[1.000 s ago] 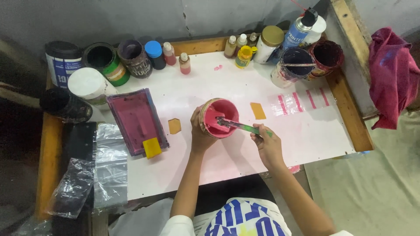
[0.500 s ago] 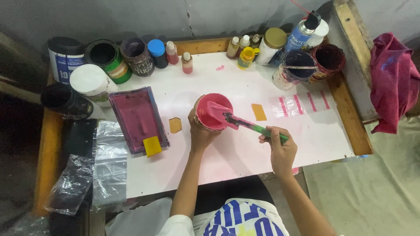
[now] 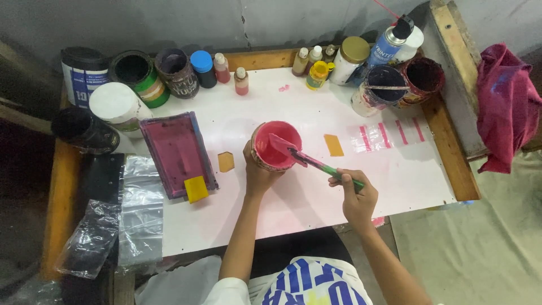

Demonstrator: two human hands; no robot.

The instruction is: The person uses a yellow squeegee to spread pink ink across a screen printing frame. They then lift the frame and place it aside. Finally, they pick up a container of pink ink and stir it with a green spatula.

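Cup [image 3: 276,148] base hidden by left hand [image 3: 258,172].

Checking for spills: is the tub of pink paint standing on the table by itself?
No, the left hand grips the pink paint tub while the right hand holds a spatula in it.

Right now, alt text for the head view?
A person's left hand holds a cup of pink paint on a white table, while the right hand dips a green-handled spatula into it. Paint jars line the back; a small printing screen lies left.
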